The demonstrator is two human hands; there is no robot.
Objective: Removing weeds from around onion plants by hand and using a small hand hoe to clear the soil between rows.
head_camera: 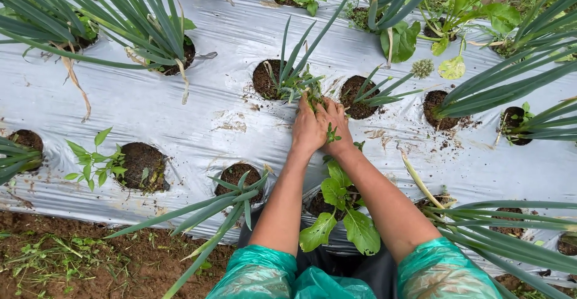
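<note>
Both my hands reach out over a silver plastic mulch sheet (198,106) punched with round planting holes. My left hand (308,128) and my right hand (333,125) are pressed side by side, fingers closed around small green weeds (312,94) at the edge of a soil hole (267,79). A young onion plant (294,70) with narrow upright leaves grows from that hole. A weed sprig (330,134) lies across my right hand. Green raincoat sleeves (258,272) cover my upper arms.
More holes hold onion plants (150,28), a leafy green seedling (339,212) under my arms, a small broad-leaved weed plant (96,161) and bare soil (143,165). Long onion leaves (511,233) cross the lower right. Brown earth (72,257) borders the sheet's near edge.
</note>
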